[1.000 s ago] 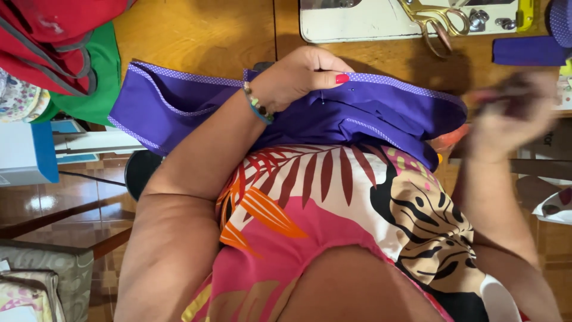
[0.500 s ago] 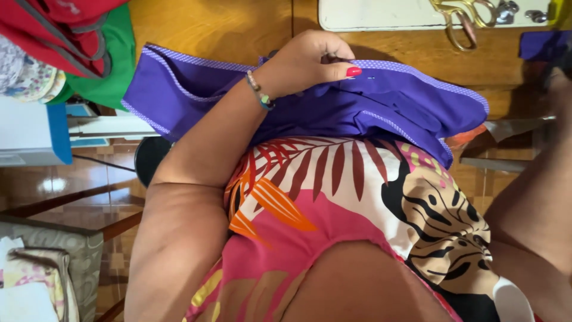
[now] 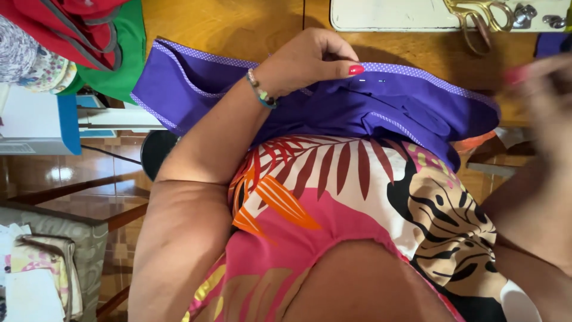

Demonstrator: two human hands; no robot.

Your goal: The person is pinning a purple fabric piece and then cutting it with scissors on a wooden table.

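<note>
A purple fabric [image 3: 405, 101] with a dotted lilac trim lies across my lap and the edge of the wooden table [image 3: 226, 24]. My left hand [image 3: 310, 62], with a beaded bracelet on the wrist, pinches the fabric's trimmed top edge between thumb and fingers. Over the fabric's right end my right hand [image 3: 539, 98] is a blur of motion with red nails. I cannot make out whether it holds anything.
Gold-handled scissors [image 3: 476, 18] rest on a white sewing machine base [image 3: 387, 18] at the top. Red and green cloth [image 3: 89, 36] is piled at the top left. Another purple piece [image 3: 551, 43] lies at the top right. A fabric bag [image 3: 42, 268] stands on the floor at the lower left.
My right hand swung out to the far right edge and has come back, blurred, over the fabric's right end. The left hand has kept its pinch on the trim.
</note>
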